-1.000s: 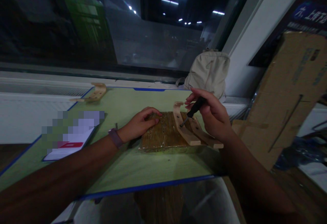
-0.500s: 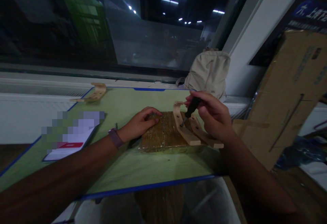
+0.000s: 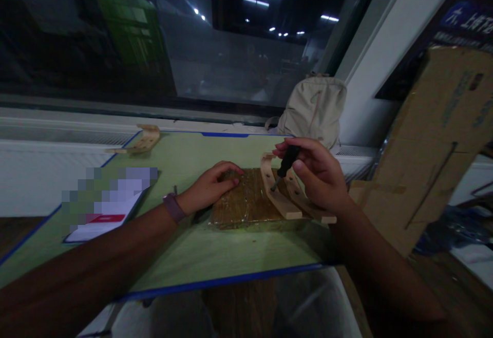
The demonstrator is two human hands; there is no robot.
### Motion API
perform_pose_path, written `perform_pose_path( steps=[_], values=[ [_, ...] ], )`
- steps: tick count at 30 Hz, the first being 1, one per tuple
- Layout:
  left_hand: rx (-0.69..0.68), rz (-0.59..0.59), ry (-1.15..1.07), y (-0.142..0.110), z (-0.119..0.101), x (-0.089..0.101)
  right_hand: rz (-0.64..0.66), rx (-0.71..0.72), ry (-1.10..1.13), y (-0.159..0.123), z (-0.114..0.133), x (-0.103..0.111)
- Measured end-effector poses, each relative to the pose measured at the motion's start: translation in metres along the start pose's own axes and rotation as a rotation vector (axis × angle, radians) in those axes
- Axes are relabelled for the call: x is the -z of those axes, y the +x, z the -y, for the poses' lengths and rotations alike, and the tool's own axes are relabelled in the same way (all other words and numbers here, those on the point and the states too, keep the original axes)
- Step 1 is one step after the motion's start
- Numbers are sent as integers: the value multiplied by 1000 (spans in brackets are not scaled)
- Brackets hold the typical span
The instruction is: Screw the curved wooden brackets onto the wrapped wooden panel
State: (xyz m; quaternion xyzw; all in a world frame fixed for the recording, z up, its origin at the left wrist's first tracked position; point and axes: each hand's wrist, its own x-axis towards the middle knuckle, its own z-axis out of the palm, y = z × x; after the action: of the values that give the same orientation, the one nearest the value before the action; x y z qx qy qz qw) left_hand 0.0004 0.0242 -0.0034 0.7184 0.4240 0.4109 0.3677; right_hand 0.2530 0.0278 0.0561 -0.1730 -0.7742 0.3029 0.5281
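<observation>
A black-handled screwdriver is in my right hand, its fingers and thumb around the upper handle. The tip points down at a hole in a curved wooden piece. That piece lies on a brown board or box wrapped in clear film. A second curved wooden piece lies just to its right, partly hidden by my right hand. My left hand rests on the left end of the wrapped block, thumb and fingers apart, holding nothing.
The green table has a blue edge. At its far left corner sits another curved wooden piece. A booklet or phone-like flat item, partly pixelated, lies on the left. Behind stands a beige backpack; cardboard leans at right.
My right hand has shifted slightly left and its fingers have moved around the handle. The screwdriver stands a little more upright. My left hand stays put.
</observation>
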Motion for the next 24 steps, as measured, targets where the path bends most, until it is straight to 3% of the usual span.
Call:
perform_pose_path(
  steps=[7,13,18,21,24],
  values=[
    [28,-14,-14,-1,-3,-1,-165,26,-134,2,-4,9],
    [38,-14,-17,-2,-5,-1,-38,35,-89,1,4,8],
    [38,-12,-35,-1,-3,-1,-113,-12,-63,2,4,5],
    [24,-6,-33,-1,-1,-1,-164,48,-143,2,2,6],
    [13,-10,-9,-1,-1,0,-137,124,-119,1,2,5]
  ],
)
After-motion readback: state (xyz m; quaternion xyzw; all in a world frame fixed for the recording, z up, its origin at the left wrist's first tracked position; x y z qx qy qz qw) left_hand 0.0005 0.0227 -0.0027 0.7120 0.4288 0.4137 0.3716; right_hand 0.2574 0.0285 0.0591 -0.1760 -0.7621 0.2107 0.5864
